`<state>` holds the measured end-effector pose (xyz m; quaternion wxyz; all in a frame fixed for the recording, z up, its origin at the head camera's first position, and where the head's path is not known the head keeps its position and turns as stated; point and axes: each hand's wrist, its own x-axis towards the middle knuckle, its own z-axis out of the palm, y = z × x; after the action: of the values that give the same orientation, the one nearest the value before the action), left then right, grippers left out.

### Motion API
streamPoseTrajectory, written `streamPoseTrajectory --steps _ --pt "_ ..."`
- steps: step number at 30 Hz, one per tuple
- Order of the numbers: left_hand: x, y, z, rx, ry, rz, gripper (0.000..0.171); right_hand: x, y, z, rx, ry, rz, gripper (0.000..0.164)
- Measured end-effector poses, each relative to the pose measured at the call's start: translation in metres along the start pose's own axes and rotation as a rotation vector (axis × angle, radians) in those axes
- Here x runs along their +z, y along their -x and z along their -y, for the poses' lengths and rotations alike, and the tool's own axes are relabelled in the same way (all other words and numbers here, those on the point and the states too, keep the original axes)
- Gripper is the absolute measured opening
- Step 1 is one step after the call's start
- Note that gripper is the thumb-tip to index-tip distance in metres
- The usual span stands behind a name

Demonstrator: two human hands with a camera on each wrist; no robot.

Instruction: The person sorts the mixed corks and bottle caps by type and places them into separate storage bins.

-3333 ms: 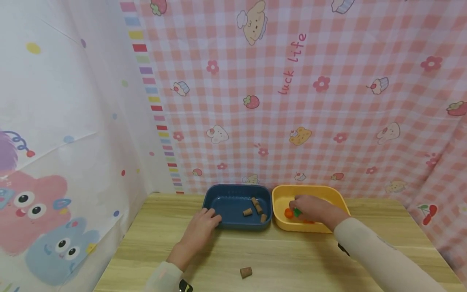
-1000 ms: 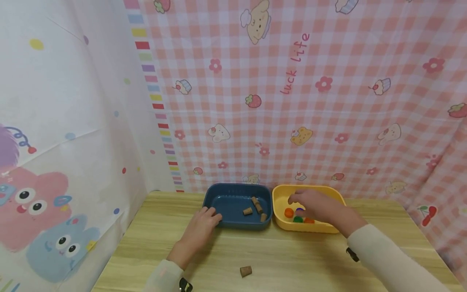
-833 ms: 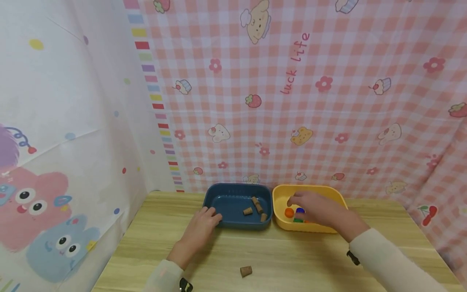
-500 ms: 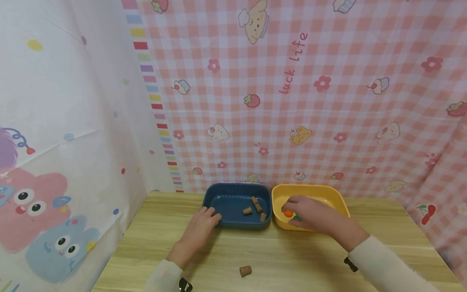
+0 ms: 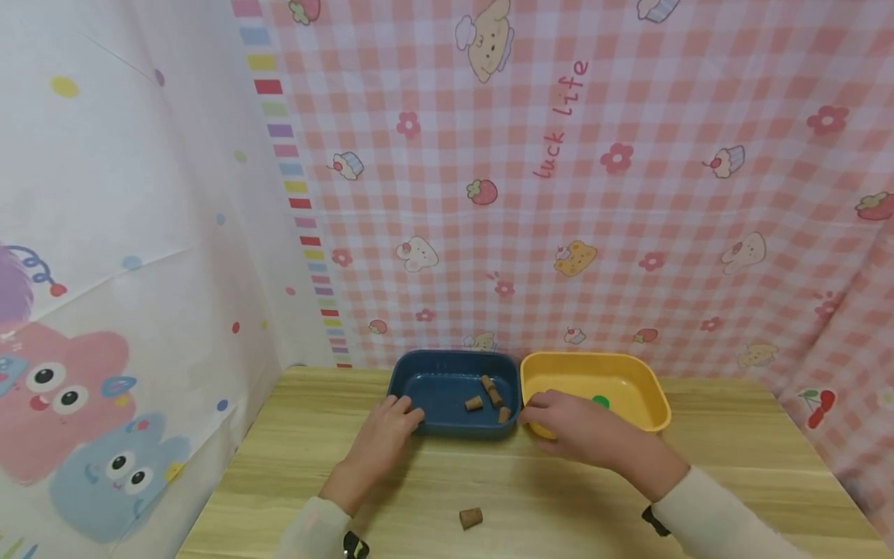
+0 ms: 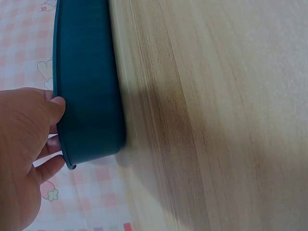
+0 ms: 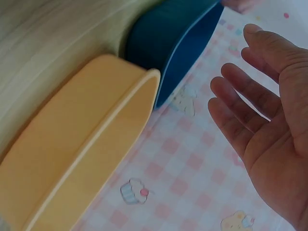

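Note:
My left hand (image 5: 382,433) grips the front left corner of a blue tray (image 6: 89,86), its thumb lying over the rim in the left wrist view. Inside the blue tray are several brown corks (image 5: 473,404), gathered toward the right. My right hand (image 7: 272,115) has loosely spread, slightly bent fingers with nothing between them. In the head view it hovers over the front left corner of a yellow tray (image 5: 653,415), hiding part of its inside. One round green piece (image 5: 601,401) shows in the yellow tray beyond the hand.
A single cork (image 5: 471,519) lies on the wooden table (image 5: 545,505) near the front. The two trays stand side by side, close against the pink checked cloth (image 5: 447,295) behind. A white patterned cloth (image 5: 161,256) hangs along the left.
My right hand has moved left and toward me, from inside the yellow tray to its front left corner. The orange and blue pieces seen there earlier are out of sight. The left hand stays put.

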<state>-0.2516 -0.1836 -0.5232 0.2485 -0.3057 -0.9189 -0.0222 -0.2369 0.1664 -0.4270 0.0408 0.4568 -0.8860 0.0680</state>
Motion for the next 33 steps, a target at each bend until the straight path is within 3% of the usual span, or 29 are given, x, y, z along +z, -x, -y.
streamPoseTrajectory --steps 13,26,33 --pt "0.001 0.000 0.000 0.001 -0.006 0.002 0.018 0.021 -0.017 0.029 0.010 -0.080 0.157 0.031" --pt "0.002 0.000 0.000 0.016 -0.002 -0.021 0.018 0.058 -0.027 0.052 -0.148 -0.107 0.155 0.040" --pt "0.003 0.001 0.001 0.009 -0.012 -0.005 0.020 0.073 -0.033 0.060 -0.190 -0.199 0.193 0.040"
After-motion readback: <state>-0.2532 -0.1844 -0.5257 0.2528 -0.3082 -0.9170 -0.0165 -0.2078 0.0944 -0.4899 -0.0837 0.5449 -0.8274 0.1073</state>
